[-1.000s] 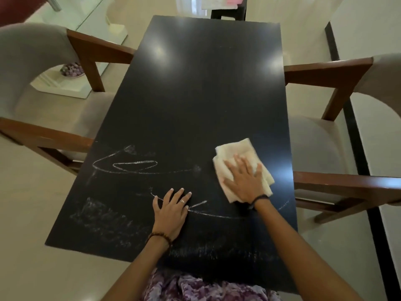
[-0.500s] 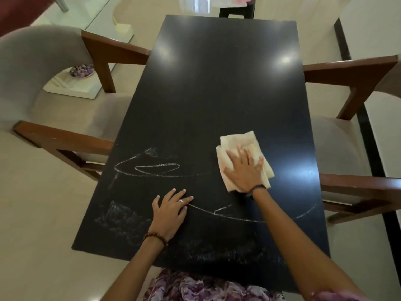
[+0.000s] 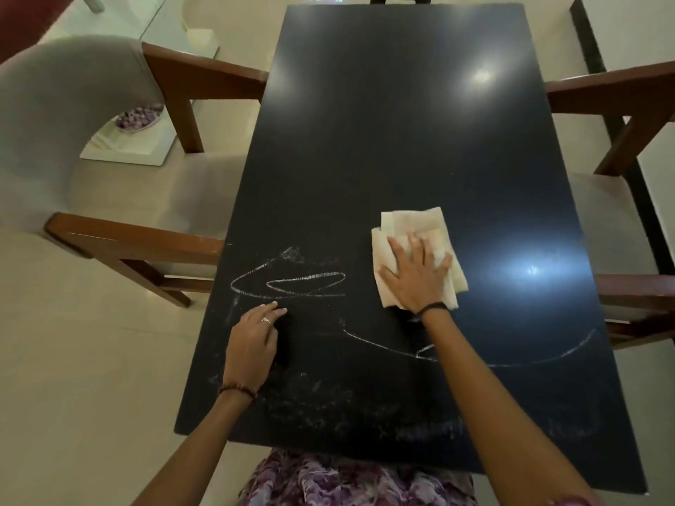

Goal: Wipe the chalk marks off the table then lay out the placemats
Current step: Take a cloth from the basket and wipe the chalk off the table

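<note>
Right hand (image 3: 414,277) flat, fingers spread, pressing the folded cream cloth (image 3: 412,228) onto the black table (image 3: 383,122), and the cloth pokes out beyond its fingertips. Left hand (image 3: 252,345) rests on the tabletop, fingers loosely together, holding nothing. Looping chalk marks (image 3: 288,284) sit just ahead of the left hand's fingertips, a long curved chalk line (image 3: 511,363) crosses behind the right wrist.

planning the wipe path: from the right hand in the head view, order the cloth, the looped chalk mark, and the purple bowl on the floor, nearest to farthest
1. cloth, directly under the right hand, touching.
2. looped chalk mark, on the table to its left.
3. purple bowl, far left, on the floor behind the chair.
</note>
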